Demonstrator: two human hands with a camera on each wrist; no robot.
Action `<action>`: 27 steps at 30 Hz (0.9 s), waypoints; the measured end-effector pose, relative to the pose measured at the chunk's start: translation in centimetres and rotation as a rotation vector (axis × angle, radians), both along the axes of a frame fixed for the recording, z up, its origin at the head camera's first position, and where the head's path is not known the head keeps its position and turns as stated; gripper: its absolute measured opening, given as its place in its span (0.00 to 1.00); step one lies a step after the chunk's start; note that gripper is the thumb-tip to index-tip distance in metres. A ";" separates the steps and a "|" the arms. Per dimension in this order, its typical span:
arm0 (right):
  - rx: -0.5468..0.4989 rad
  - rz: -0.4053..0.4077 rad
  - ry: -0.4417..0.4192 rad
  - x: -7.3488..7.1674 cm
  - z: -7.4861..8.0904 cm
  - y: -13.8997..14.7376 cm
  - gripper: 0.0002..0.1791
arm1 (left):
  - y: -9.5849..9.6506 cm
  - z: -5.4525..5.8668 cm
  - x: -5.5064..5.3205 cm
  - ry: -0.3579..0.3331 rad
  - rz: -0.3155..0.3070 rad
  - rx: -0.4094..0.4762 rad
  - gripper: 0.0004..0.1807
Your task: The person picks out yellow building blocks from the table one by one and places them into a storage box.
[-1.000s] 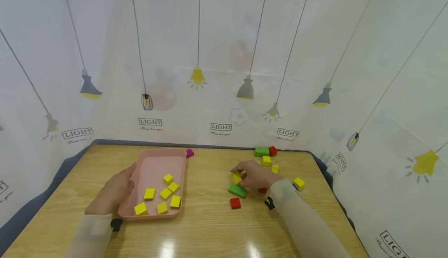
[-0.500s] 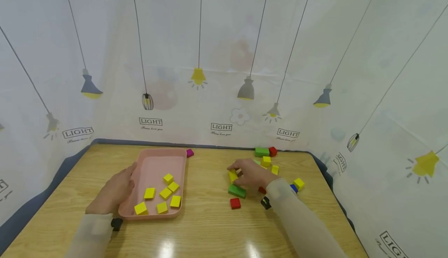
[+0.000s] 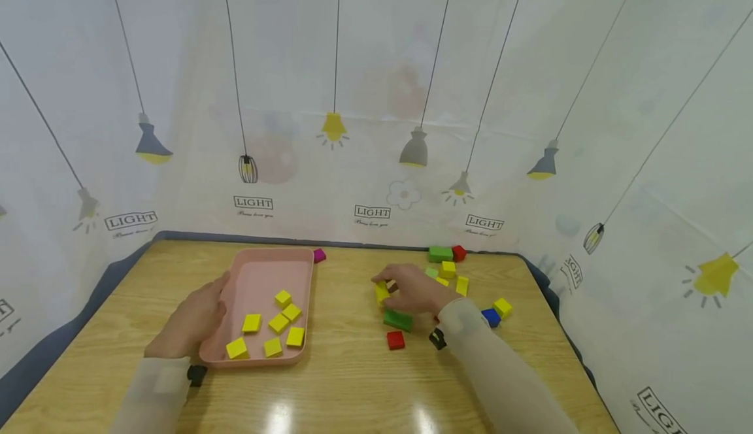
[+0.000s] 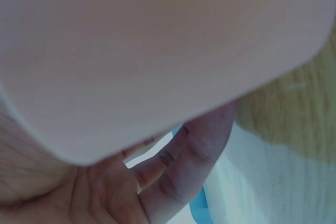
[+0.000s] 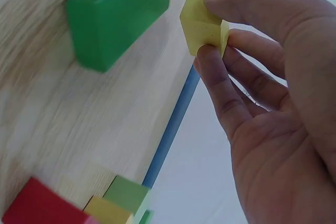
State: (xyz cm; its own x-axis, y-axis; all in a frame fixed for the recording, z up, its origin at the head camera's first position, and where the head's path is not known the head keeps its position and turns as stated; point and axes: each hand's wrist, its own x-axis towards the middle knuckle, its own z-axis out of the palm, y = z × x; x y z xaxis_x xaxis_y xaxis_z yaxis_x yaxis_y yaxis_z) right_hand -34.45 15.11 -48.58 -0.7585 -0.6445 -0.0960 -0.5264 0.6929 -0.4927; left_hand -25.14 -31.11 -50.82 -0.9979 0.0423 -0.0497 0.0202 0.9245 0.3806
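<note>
My left hand (image 3: 191,319) grips the left side of a pink tray (image 3: 267,257), and several yellow blocks (image 3: 278,323) lie inside it. In the left wrist view the tray wall (image 4: 157,66) hides part of the fingers (image 4: 194,150). Right of the tray, my right hand (image 3: 418,290) pinches a yellow block (image 3: 381,292) between thumb and fingers. The right wrist view has this yellow block (image 5: 202,22) at the fingertips, apart from the green block (image 5: 118,17). A red block (image 3: 396,340) lies nearer the front.
Behind and right of the right hand lie a long green block (image 3: 440,254), a red block (image 3: 459,253), several yellow blocks and a blue block (image 3: 491,317). A purple block (image 3: 319,255) sits by the tray's far right corner. A printed curtain (image 3: 376,159) surrounds the wooden table (image 3: 347,382).
The right hand has moved left with the yellow block, past the green block and toward the tray. More of the blue block now shows. The left hand stays on the tray.
</note>
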 end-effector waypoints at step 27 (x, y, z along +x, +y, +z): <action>0.007 0.127 0.104 0.6 1.1 -8.5 0.30 | 0.1 0.1 0.2 -0.012 0.010 0.015 0.37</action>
